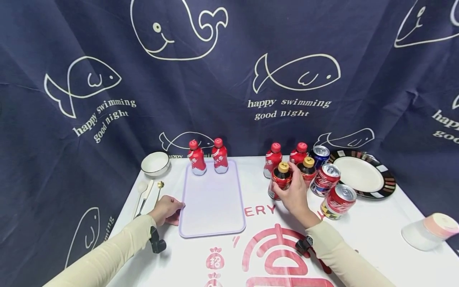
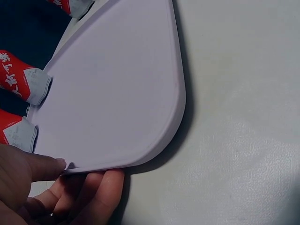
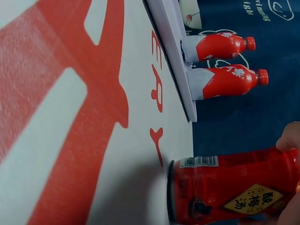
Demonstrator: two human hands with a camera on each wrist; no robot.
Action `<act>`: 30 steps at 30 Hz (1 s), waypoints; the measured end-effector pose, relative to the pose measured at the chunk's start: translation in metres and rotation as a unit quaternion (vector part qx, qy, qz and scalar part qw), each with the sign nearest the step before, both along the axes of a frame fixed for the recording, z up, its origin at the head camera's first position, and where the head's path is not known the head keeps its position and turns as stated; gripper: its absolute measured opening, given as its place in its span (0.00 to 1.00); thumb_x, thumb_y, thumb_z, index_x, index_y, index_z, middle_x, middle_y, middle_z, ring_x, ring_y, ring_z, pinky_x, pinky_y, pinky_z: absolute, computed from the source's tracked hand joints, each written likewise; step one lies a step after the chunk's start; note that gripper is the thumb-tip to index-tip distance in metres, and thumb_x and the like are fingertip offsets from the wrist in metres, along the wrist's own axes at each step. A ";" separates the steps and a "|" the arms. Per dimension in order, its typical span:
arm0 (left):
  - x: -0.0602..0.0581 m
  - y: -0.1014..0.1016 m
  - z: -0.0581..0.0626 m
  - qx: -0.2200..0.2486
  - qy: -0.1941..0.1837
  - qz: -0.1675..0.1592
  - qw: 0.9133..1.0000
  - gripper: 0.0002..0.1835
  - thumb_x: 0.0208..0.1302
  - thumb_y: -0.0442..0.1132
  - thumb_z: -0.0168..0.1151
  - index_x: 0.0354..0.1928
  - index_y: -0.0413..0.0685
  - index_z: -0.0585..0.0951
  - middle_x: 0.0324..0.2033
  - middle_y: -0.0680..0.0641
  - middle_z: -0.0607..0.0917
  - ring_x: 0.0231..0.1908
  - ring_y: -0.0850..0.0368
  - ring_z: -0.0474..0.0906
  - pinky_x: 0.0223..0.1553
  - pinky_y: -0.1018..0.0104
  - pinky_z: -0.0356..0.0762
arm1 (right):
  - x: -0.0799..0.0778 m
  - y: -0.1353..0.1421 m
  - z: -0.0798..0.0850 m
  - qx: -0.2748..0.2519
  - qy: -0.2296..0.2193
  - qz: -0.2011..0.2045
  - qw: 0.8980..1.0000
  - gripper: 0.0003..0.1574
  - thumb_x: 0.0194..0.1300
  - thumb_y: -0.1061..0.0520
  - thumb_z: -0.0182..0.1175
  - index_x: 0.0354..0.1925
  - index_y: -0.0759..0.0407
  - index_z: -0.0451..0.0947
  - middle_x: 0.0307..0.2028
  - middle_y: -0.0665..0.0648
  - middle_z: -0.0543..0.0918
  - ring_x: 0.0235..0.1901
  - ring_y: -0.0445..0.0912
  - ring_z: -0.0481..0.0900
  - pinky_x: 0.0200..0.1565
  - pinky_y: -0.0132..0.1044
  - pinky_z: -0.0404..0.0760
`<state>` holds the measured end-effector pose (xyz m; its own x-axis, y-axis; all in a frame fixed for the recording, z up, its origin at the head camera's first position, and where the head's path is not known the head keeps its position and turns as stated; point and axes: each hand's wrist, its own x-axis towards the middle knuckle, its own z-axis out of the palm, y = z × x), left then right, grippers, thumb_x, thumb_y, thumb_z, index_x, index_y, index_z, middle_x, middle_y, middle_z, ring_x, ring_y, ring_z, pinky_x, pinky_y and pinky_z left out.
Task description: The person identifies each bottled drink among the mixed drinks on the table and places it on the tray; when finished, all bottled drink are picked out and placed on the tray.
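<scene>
My left hand (image 1: pixel 167 209) pinches the left edge of a pale lilac tray (image 1: pixel 213 203), thumb on top and fingers below the rim in the left wrist view. Two red bottles, a left one (image 1: pixel 197 159) and a right one (image 1: pixel 220 157), stand at the tray's far end. My right hand (image 1: pixel 295 195) grips a dark drink bottle (image 1: pixel 281 180) with a gold cap and red label, to the right of the tray. In the right wrist view this bottle (image 3: pixel 229 187) is upright relative to the table; whether its base touches is unclear. A similar gold-capped bottle (image 1: pixel 307 171) is beside it, partly hidden by my hand.
Behind stand two more red bottles (image 1: pixel 273 159). A blue can (image 1: pixel 320 156), two red cans (image 1: pixel 338 201) and a dark-rimmed plate (image 1: pixel 387 181) sit rightward. A lidded jar (image 1: pixel 428 231) is near the right edge. A white bowl (image 1: pixel 155 164) and several utensils (image 1: pixel 140 195) lie left.
</scene>
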<state>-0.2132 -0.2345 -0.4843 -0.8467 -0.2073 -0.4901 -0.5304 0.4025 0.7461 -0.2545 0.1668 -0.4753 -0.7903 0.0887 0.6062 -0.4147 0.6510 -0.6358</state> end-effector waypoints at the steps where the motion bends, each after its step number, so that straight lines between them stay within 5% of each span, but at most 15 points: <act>1: 0.000 0.000 0.000 0.001 -0.001 0.000 1.000 0.08 0.59 0.36 0.58 0.31 0.37 0.74 0.17 0.46 0.75 0.14 0.59 0.73 0.18 0.62 0.82 | 0.000 0.000 -0.001 0.000 0.000 0.000 1.000 0.53 0.41 0.58 0.72 0.63 0.59 0.57 0.57 0.63 0.69 0.55 0.56 0.69 0.58 0.54 0.69; 17: 0.000 -0.001 0.001 -0.007 -0.011 -0.008 1.000 0.07 0.60 0.36 0.58 0.32 0.37 0.73 0.20 0.45 0.76 0.16 0.59 0.74 0.19 0.63 0.83 | -0.004 -0.004 -0.005 -0.017 0.003 0.003 1.000 0.52 0.38 0.60 0.73 0.61 0.56 0.59 0.54 0.62 0.71 0.54 0.55 0.70 0.57 0.54 0.70; 30: -0.001 -0.001 -0.001 -0.016 -0.013 -0.009 1.000 0.07 0.60 0.36 0.58 0.33 0.38 0.73 0.22 0.44 0.76 0.17 0.58 0.74 0.19 0.63 0.83 | -0.007 -0.036 0.004 -0.030 -0.015 0.045 0.998 0.51 0.40 0.61 0.72 0.61 0.54 0.59 0.52 0.61 0.72 0.52 0.54 0.72 0.53 0.53 0.75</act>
